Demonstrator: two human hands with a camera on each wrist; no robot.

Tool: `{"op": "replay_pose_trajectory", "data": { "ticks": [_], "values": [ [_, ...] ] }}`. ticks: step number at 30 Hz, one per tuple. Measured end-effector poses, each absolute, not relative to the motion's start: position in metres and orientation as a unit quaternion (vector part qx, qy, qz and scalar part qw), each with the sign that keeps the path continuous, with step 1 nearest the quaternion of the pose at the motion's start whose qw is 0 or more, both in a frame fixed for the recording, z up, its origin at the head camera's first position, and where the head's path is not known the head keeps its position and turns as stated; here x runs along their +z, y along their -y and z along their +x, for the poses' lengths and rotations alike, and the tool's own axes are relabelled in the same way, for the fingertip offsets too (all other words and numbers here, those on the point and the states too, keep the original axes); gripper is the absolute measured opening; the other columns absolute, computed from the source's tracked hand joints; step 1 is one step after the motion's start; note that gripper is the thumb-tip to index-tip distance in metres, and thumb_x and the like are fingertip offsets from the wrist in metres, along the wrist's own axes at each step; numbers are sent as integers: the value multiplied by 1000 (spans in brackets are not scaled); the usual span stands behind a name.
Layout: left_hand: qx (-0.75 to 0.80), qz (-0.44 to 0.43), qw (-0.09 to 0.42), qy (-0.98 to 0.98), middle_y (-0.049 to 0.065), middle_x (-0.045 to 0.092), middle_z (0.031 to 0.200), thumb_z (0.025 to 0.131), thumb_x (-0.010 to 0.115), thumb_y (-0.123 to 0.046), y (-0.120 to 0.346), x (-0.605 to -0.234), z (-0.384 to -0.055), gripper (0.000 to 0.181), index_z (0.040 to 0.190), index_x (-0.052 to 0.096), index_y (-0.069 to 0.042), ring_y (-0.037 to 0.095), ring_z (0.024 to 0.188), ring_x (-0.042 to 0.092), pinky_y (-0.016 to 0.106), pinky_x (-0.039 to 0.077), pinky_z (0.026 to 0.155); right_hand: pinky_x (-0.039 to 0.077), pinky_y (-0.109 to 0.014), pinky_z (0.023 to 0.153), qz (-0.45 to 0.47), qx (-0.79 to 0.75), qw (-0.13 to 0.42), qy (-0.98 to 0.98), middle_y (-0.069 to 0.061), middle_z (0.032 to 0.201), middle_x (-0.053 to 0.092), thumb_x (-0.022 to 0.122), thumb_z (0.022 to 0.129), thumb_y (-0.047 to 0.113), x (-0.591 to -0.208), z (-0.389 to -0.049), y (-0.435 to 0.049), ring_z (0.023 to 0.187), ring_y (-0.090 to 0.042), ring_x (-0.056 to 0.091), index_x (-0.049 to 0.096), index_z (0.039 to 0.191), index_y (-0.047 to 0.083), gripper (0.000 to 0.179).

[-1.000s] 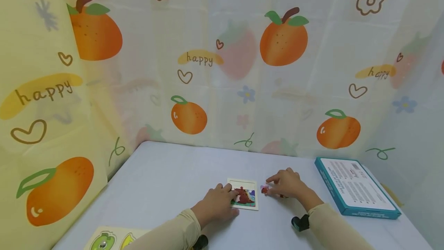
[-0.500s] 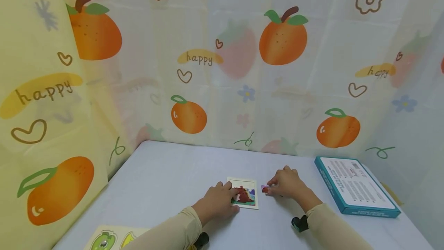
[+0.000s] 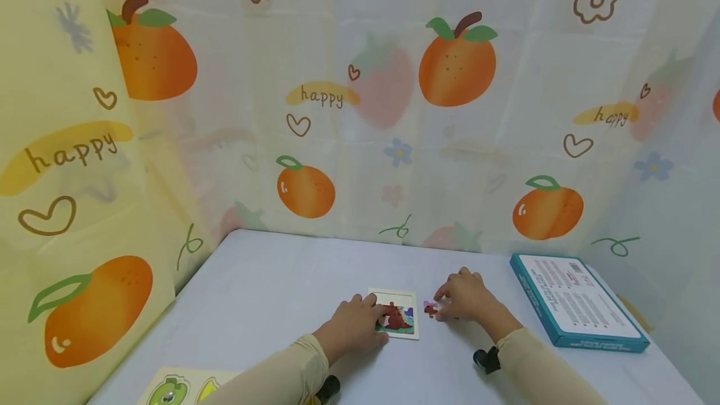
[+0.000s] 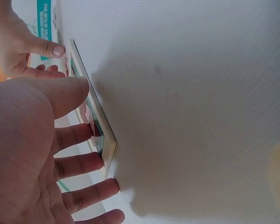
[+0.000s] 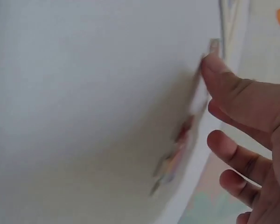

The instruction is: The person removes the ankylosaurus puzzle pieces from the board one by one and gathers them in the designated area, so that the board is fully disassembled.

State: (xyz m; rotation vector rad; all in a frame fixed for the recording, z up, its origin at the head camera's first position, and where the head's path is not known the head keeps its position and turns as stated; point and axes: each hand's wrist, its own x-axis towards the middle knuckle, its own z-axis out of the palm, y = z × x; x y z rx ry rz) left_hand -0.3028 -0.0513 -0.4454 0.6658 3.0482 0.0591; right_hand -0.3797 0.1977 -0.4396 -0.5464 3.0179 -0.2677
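Puzzle piece (image 3: 431,309), small, pink and red, is at the fingertips of a person's right hand (image 3: 471,295), just beside the right edge of a picture tray (image 3: 402,299) on a white table (image 3: 281,280). Compared with a second ago, the right index finger and thumb have drawn in to the piece's right edge, and more of its red part shows. That suggests the piece is now under control, though it remains outside the tray. Inside the tray, the lower part shows a dinosaur picture and a strip along the top is bare.

The right hand arches over the table, thumb below and index finger above, apparently pinching the piece; the other fingers stand apart. In the right wrist view, blurred loose pieces (image 5: 175,154) lie under that hand. The left hand (image 3: 355,329) has not moved noticeably: its fingers, fairly straight and separated, rest on the tray's left side without wrapping around it.
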Motion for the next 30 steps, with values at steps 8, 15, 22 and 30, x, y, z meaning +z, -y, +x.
{"op": "replay_pose_trajectory", "data": {
  "ticks": [8, 15, 22, 30],
  "values": [
    [13, 215, 5, -976, -2, 53, 103, 86, 68, -51, 49, -444, -304, 51, 126, 65, -21, 18, 87, 49, 37, 45, 69, 33, -38, 71, -312, -71, -36, -947, 8, 82, 57, 82, 75, 41, -439, -367, -172, 82, -15, 41, 79, 97, 21, 30],
    [24, 237, -16, -971, -4, 54, 95, 86, 70, -46, 47, -447, -312, 39, 110, 69, -16, 16, 81, 50, 34, 46, 66, 32, -38, 68, -302, -85, -28, -949, 7, 73, 49, 82, 76, 35, -443, -359, -159, 75, -17, 39, 79, 89, 17, 23],
    [12, 243, -27, -970, -4, 57, 94, 84, 72, -40, 45, -449, -317, 34, 108, 68, -17, 18, 78, 51, 34, 47, 63, 32, -38, 69, -299, -87, -21, -950, 10, 74, 48, 82, 76, 37, -450, -364, -156, 77, -15, 39, 79, 88, 21, 21],
    [-25, 260, -39, -965, -5, 50, 85, 84, 72, -42, 42, -450, -317, 31, 114, 71, -33, 15, 74, 47, 31, 43, 57, 33, -39, 72, -273, -113, -10, -955, 10, 74, 48, 84, 75, 36, -452, -365, -155, 78, -16, 40, 76, 83, 22, 18]
  ]
}}
